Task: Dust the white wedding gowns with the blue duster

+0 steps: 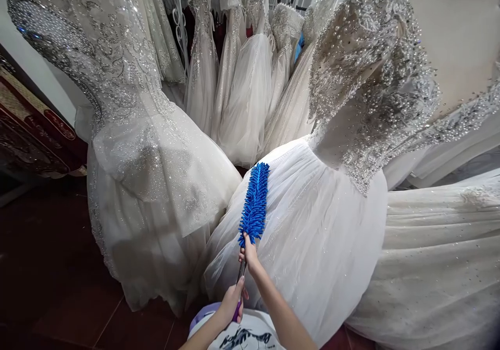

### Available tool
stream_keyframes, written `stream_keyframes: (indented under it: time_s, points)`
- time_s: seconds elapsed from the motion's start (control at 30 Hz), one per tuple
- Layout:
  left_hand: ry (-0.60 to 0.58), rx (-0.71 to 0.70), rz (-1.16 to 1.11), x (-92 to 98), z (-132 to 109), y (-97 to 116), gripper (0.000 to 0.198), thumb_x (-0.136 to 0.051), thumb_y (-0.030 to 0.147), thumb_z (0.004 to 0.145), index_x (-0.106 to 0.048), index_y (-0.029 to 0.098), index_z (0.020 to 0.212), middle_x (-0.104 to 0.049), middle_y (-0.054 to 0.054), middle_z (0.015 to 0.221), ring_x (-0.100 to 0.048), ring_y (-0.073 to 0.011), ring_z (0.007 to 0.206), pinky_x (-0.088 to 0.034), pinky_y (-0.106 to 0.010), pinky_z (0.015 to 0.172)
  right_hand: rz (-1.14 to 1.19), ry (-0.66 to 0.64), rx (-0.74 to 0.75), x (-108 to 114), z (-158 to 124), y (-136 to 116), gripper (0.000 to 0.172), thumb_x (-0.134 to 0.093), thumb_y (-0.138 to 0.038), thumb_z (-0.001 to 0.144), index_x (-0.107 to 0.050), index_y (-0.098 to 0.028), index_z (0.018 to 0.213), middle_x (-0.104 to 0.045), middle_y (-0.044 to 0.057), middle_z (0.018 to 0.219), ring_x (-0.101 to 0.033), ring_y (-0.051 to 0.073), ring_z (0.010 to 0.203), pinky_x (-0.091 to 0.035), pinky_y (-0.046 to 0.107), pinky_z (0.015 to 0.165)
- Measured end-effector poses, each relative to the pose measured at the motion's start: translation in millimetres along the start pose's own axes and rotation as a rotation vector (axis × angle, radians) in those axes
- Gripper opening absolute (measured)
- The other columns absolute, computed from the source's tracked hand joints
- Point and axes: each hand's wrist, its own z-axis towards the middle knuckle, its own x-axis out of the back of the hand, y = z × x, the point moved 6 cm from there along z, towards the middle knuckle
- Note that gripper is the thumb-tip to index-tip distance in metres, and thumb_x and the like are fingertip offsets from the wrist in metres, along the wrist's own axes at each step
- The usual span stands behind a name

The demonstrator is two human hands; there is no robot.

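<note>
A duster (pixel 254 199) with a fluffy blue head, a metal rod and a purple grip points away from me. My left hand (pixel 233 301) is wrapped round its grip close to my body. Higher up, my right hand (pixel 249 251) closes on the rod just below the blue head. The duster's head lies over the full white skirt of a wedding dress (pixel 312 225); whether it touches the cloth I cannot tell. Beads and pearls cover that dress's bodice (pixel 375 69). To the left stands a second beaded wedding dress (pixel 156 167) with a glittering overskirt.
Several more white dresses (pixel 250 89) hang in a row at the back. Another pale skirt (pixel 437 256) spreads at the right. Dark red patterned fabric (pixel 39 121) is at the far left, above a dark red tiled floor (pixel 74 308).
</note>
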Motion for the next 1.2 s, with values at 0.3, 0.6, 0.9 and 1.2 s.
stream_keyframes:
  time_s: [0.3, 0.6, 0.9, 1.2]
  points:
    - [-0.003, 0.011, 0.009, 1.5, 2, 2, 0.092, -0.008, 0.104, 0.049, -0.048, 0.022, 0.061, -0.038, 0.004, 0.030, -0.043, -0.0140, 0.028, -0.026, -0.024, 0.035, -0.003, -0.006, -0.030, -3, 5, 1, 0.037, -0.043, -0.044, 0.098, -0.035, -0.024, 0.068, -0.035, -0.012, 0.037, -0.032, 0.007, 0.027, -0.032, 0.017, 0.031]
    - [0.005, 0.027, -0.003, 3.6, 6, 1, 0.093, -0.005, 0.104, 0.047, -0.048, 0.023, 0.061, -0.038, 0.003, 0.029, -0.044, -0.0150, 0.028, -0.027, -0.024, 0.034, -0.013, -0.019, -0.032, -6, 10, 3, 0.040, -0.044, -0.047, 0.097, -0.035, -0.025, 0.064, -0.033, -0.011, 0.037, -0.031, 0.008, 0.028, -0.032, 0.020, 0.030]
    - [0.042, 0.037, -0.042, 9.3, 3, -1, 0.096, -0.005, 0.106, 0.036, -0.046, 0.023, 0.058, -0.038, 0.004, 0.028, -0.042, -0.0132, 0.025, -0.025, -0.024, 0.031, -0.040, -0.019, -0.084, -14, 15, 13, 0.039, -0.046, -0.047, 0.096, -0.035, -0.025, 0.066, -0.034, -0.011, 0.039, -0.033, 0.008, 0.030, -0.032, 0.019, 0.033]
    - [0.135, 0.036, -0.060, 24.3, -9, 2, 0.092, -0.009, 0.107, 0.034, -0.043, 0.024, 0.056, -0.033, 0.005, 0.027, -0.035, -0.0107, 0.023, -0.022, -0.023, 0.031, -0.078, -0.034, -0.101, -29, 12, 24, 0.037, -0.045, -0.047, 0.096, -0.039, -0.025, 0.067, -0.035, -0.009, 0.041, -0.034, 0.009, 0.032, -0.033, 0.020, 0.034]
